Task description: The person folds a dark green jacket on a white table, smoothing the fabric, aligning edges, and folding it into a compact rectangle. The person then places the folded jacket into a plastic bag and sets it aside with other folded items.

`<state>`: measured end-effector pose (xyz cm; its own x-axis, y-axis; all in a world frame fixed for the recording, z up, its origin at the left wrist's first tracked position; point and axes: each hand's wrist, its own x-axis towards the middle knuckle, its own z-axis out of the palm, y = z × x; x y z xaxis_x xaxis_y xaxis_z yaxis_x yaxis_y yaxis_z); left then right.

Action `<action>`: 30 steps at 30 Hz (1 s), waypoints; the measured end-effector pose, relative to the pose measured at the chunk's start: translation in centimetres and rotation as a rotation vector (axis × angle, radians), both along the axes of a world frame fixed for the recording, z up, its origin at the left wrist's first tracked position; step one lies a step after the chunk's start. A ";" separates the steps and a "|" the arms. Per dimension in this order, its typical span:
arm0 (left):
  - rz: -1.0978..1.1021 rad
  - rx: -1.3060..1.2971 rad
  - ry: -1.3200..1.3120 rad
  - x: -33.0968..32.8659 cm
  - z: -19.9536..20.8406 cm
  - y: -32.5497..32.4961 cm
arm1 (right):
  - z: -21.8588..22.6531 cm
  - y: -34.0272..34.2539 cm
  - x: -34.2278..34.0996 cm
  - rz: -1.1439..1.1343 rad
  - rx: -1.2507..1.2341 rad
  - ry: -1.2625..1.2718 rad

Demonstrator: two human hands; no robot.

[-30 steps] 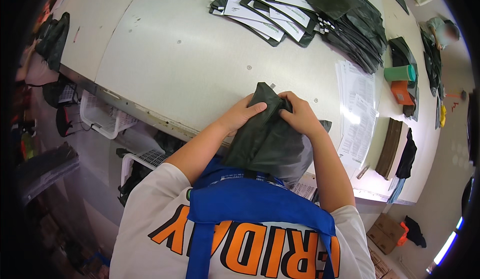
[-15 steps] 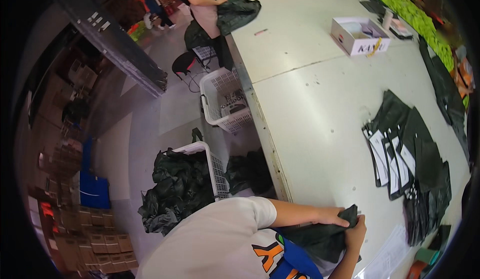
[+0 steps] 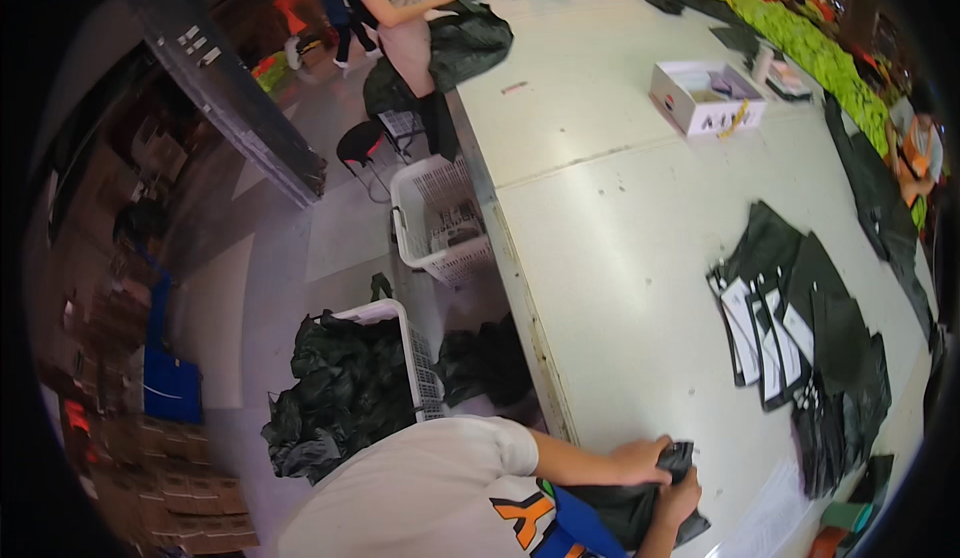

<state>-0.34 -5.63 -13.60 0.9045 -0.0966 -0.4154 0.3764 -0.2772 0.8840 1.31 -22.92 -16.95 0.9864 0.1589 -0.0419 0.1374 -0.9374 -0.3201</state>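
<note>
Both my hands are at the near edge of the pale table, on a dark green-black piece of cloth (image 3: 622, 510). My left hand (image 3: 640, 461) grips its upper edge, fingers closed round the fabric. Just to the right, my right hand (image 3: 680, 498) is closed on the same cloth, and a folded corner stands up between the two. The cloth's lower part hangs toward my body and is partly hidden by my blue apron. On the table to the right lies a pile of dark garment pieces (image 3: 825, 318) with several white tags (image 3: 770, 333) on top.
A white basket heaped with dark cloth (image 3: 345, 378) stands on the floor at left, a second basket (image 3: 440, 220) beyond it. A white box (image 3: 705, 98) sits far on the table (image 3: 590, 258). A co-worker (image 3: 395, 28) handles dark fabric at the far end. Paper sheets (image 3: 772, 513) lie near right.
The view has shifted slightly, so the table things sit lower and to the left. My hands keep hold of the cloth, its corner now bunched between them. The co-worker's arm has risen.
</note>
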 end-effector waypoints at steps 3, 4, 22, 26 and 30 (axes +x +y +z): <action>0.023 0.087 0.019 0.7 -2.4 0.0 | 0.4 0.9 0.8 0.047 -0.043 0.141; 0.106 0.108 0.041 1.8 -2.9 -0.1 | 3.1 2.0 2.1 0.031 0.013 0.249; 0.054 0.226 -0.049 3.0 -6.9 0.7 | 4.0 3.2 -10.1 0.458 0.444 -0.104; 0.047 0.224 -0.007 2.2 -5.8 0.1 | 4.9 3.7 -10.7 0.444 0.429 -0.049; -0.082 0.230 -0.037 1.1 -8.6 0.8 | 6.1 4.3 -11.2 0.396 0.499 -0.136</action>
<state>0.79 -4.80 -22.15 0.9127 -0.0766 -0.4014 0.3128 -0.5010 0.8070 -9.92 -18.64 -10.89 0.8407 0.4793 0.2522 0.5117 -0.5505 -0.6597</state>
